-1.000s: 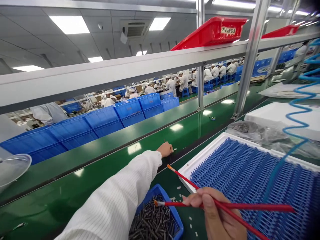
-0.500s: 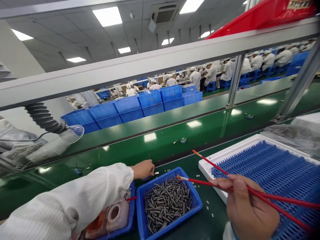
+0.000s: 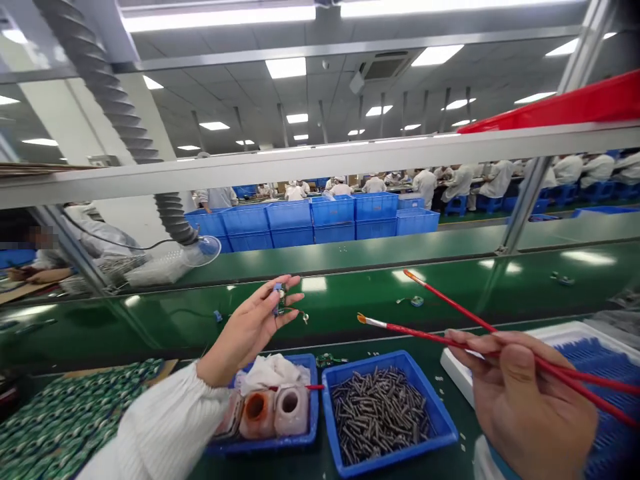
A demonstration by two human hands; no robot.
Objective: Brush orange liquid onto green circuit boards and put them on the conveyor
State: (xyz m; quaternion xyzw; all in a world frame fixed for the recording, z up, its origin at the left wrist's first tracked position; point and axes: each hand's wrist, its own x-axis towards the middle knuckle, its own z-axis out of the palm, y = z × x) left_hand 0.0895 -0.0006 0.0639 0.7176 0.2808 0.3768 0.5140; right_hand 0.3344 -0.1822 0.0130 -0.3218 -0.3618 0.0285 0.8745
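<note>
My left hand is raised above the green conveyor belt, its fingers pinching a small blue and metal part with thin wires. My right hand, at the lower right, is closed on two thin red brushes that point up and to the left. Below the hands stands a blue bin of small dark metal pins. To its left a second blue bin holds two small bottles and a white cloth.
A white tray with a blue ribbed insert lies at the right. Green circuit strips lie at the lower left. A grey hose with a clear funnel hangs at the left. Blue crates and workers in white are behind the belt.
My left hand has lifted off the belt with the small wired part and turned palm up. The view has swung left, and the bottle bin and green strips have come into sight.
</note>
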